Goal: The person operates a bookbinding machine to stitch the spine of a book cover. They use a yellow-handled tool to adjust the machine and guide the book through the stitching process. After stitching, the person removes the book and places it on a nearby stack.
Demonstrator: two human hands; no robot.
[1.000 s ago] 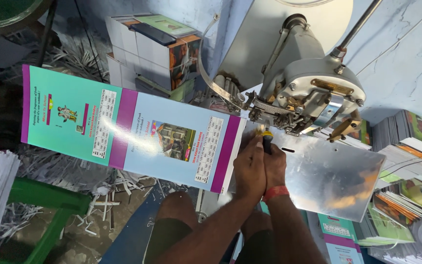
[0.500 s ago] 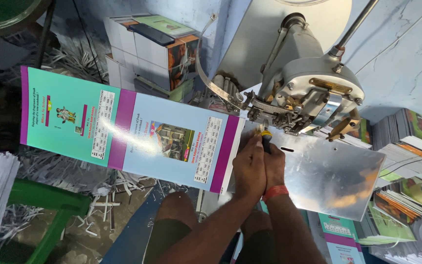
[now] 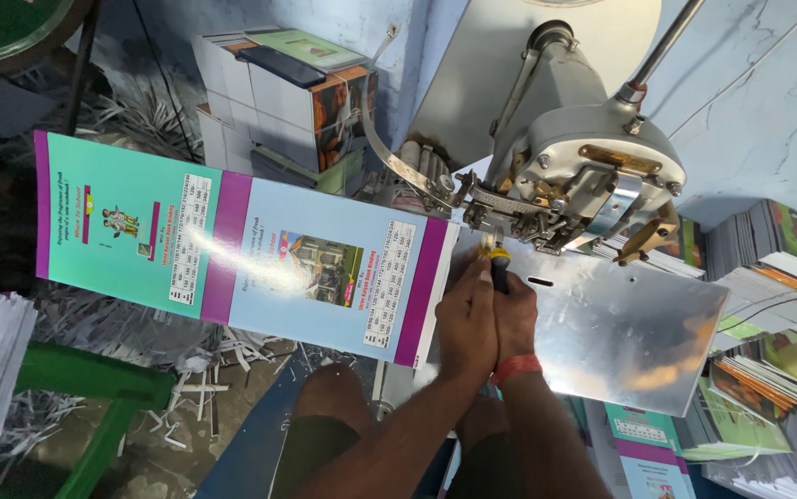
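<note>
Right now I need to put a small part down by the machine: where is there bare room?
The metal plate is bare right of the hands, out to its far edge. Crowded: under the machine head, where the left hand and right hand grip a tool, and left, under the printed cover.

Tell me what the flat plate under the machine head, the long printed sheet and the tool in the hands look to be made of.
Flat plate: bare metal, probably steel or aluminium; it mirrors light with a dull sheen.
Long printed sheet: glossy coated paper or card; glare streaks cross the colour print.
Tool: only a yellow and black handle shows between the left hand and right hand; likely plastic, tip hidden.
</note>
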